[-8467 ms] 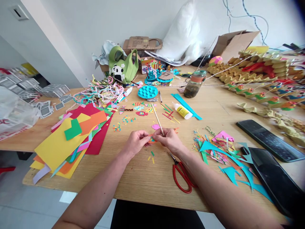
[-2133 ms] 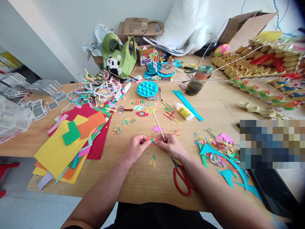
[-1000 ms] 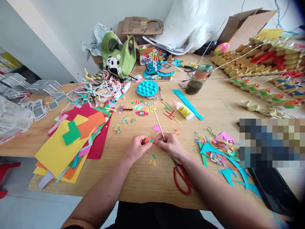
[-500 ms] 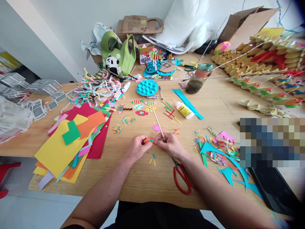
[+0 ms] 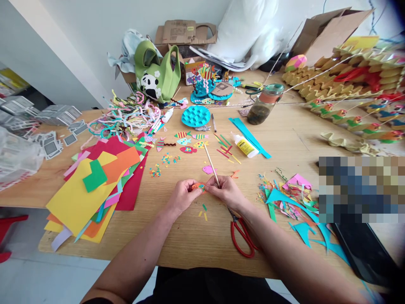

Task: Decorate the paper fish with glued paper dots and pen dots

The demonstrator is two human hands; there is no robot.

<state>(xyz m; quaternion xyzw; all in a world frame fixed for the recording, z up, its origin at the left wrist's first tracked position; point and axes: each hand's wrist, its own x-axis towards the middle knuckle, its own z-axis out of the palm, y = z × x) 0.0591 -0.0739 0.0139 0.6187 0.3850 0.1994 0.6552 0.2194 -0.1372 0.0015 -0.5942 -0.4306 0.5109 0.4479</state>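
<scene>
My left hand [image 5: 182,196] pinches a small orange paper fish [image 5: 198,185] with coloured patches. Its tail end is covered by the fingers of my right hand [image 5: 226,192], which press at that side and also hold a thin wooden stick [image 5: 210,159], pointing up and away. Red-handled scissors [image 5: 242,239] lie partly under my right wrist. Just beyond my hands rests a pink paper fish [image 5: 208,169]. Several decorated fish [image 5: 188,150] lie farther back. Small green and yellow strips [image 5: 204,211] are on the table close to me.
Coloured paper sheets [image 5: 85,198] are piled at left, with pipe cleaners [image 5: 126,116] behind. A glue bottle [image 5: 245,146] lies beyond my right hand, near a glass jar [image 5: 265,105]. Paper scraps [image 5: 294,202] and a black phone-like object [image 5: 363,249] are at right.
Almost nothing differs. Both hands stay on the orange paper fish, with only a slight shift at the fingers and stick.
</scene>
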